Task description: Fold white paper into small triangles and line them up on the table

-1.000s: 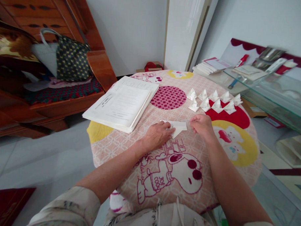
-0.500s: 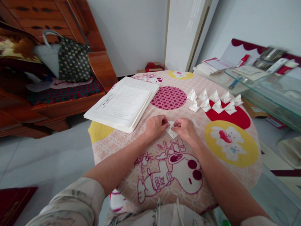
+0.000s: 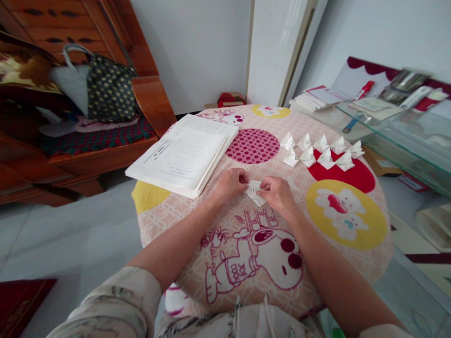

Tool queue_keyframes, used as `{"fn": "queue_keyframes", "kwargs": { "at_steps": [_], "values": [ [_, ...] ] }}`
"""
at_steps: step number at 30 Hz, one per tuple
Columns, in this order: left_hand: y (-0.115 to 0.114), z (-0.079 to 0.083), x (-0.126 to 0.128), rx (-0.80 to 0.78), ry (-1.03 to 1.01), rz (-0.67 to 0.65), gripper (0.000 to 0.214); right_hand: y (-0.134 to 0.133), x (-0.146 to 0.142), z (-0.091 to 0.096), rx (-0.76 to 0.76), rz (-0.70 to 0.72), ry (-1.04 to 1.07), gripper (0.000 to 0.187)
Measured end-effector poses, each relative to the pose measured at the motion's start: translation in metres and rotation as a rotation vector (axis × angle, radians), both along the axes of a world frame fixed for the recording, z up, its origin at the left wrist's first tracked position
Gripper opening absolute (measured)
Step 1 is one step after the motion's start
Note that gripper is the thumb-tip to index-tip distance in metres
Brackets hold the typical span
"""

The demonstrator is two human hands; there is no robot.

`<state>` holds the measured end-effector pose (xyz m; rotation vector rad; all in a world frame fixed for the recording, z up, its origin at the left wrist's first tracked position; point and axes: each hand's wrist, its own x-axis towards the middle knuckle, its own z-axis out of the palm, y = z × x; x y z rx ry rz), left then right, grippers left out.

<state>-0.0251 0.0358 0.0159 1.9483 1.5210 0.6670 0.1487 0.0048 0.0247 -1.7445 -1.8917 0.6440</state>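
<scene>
A small folded piece of printed white paper (image 3: 254, 193) lies on the cloth-covered table, one corner pointing toward me. My left hand (image 3: 232, 184) pinches its left corner between thumb and fingers. On the opposite side, my right hand (image 3: 278, 193) has its fingertips closed on the paper's right part, covering that edge. Beyond and to the right stand several folded paper pieces (image 3: 325, 157) with pointed tips, set out in two rows. Left of my hands rests a thick stack of printed sheets (image 3: 181, 155).
The round table's patterned cloth (image 3: 251, 266) hangs near my lap. At right, a glass shelf (image 3: 407, 146) holds papers, a red marker (image 3: 365, 90) and a metal container (image 3: 409, 81). A wooden bench (image 3: 153, 107) with a bag (image 3: 110, 88) stands at left.
My left hand has shifted slightly left along the folded paper, so more of its printed face shows between my hands. My right hand has hardly moved.
</scene>
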Motion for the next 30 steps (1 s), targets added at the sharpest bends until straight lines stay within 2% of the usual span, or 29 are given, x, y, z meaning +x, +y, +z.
{"fn": "queue_keyframes", "kwargs": {
  "at_steps": [6, 11, 14, 18, 26, 30],
  "values": [
    [-0.001, -0.001, -0.015, 0.041, -0.010, -0.012, 0.031, -0.007, 0.001, 0.001, 0.005, 0.026, -0.135, 0.005],
    [-0.008, -0.003, -0.023, 0.141, -0.012, 0.014, 0.032, -0.022, 0.002, 0.005, 0.197, 0.149, -0.452, 0.008],
    [-0.008, -0.003, -0.023, 0.159, -0.056, 0.027, 0.033, -0.030, 0.000, 0.010, 0.254, 0.235, -0.566, 0.015],
    [-0.006, -0.004, -0.021, 0.175, -0.096, 0.040, 0.035, -0.036, -0.003, 0.018, 0.250, 0.341, -0.664, 0.028],
    [-0.005, -0.003, -0.023, 0.204, -0.155, 0.099, 0.031, -0.041, -0.020, 0.017, 0.215, 0.378, -0.739, 0.027],
    [-0.003, -0.003, -0.025, 0.204, -0.256, 0.098, 0.032, -0.034, -0.015, 0.012, 0.253, 0.269, -0.627, 0.027]
  ]
}}
